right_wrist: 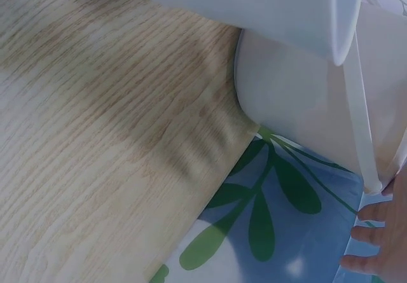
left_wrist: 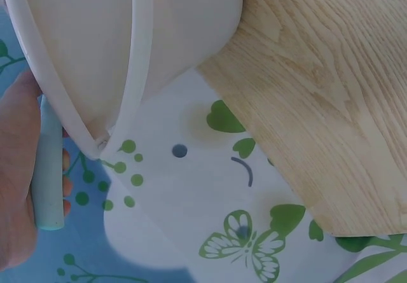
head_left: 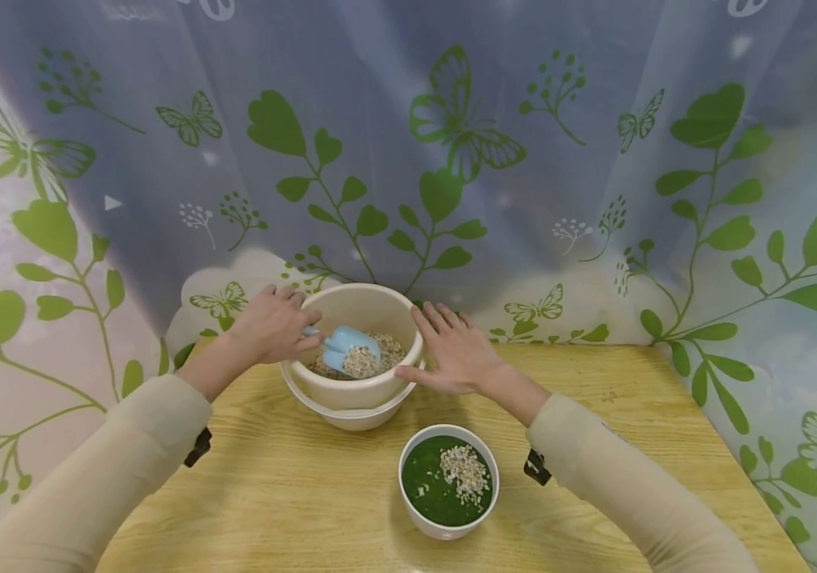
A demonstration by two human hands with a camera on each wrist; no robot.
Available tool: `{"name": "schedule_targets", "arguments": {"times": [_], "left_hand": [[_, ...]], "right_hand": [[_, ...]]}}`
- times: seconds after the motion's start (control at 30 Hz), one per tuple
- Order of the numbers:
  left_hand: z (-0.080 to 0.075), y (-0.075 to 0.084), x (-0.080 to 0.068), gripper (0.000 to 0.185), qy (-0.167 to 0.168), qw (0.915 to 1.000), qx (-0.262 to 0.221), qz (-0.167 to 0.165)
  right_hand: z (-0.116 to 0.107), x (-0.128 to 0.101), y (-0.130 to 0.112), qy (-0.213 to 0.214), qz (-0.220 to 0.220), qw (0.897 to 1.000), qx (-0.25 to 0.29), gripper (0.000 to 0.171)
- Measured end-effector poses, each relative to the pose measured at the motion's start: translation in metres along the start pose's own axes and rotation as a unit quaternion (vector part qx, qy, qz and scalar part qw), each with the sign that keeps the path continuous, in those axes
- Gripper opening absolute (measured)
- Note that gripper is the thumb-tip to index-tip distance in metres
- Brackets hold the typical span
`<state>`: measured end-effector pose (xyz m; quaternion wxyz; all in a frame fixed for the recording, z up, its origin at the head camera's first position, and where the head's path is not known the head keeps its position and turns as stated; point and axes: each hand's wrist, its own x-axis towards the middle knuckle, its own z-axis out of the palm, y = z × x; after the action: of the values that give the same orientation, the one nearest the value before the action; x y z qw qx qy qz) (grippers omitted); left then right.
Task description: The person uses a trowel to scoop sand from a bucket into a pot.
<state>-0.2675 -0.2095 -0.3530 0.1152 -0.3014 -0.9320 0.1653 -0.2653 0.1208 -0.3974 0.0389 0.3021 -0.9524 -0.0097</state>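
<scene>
My left hand (head_left: 274, 325) grips the light blue scoop (head_left: 344, 340) by its handle (left_wrist: 49, 175). The scoop's head dips into a deep cream bowl (head_left: 340, 391) and carries a heap of pale grains, with more grains (head_left: 394, 348) lying around it. At the bowl's right side, my right hand (head_left: 454, 350) has its fingers spread and nearly straight, thumb and fingertips at the rim. This bowl stands nested in a wider white bowl (head_left: 358, 422).
Nearer me on the wooden table (head_left: 272, 485) stands a smaller white bowl (head_left: 444, 532), green inside, with a patch of pale grains (head_left: 465, 473). A curtain (head_left: 379, 159) printed with leaves and butterflies hangs right behind the nested bowls.
</scene>
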Motion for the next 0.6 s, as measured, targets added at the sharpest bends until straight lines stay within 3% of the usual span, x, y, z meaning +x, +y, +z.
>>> {"name": "schedule_targets", "arguments": {"times": [0.3,0.6], "left_hand": [[0.001,-0.002,-0.005,0.040,0.012,0.9997,-0.016,-0.013],[-0.003,-0.002,-0.009,0.043,0.013,0.9994,-0.027,-0.018]], "right_hand": [[0.002,-0.007,0.002,0.019,-0.012,1.000,-0.010,0.130],[0.001,-0.020,0.003,0.026,-0.014,0.999,-0.014,0.113]]}}
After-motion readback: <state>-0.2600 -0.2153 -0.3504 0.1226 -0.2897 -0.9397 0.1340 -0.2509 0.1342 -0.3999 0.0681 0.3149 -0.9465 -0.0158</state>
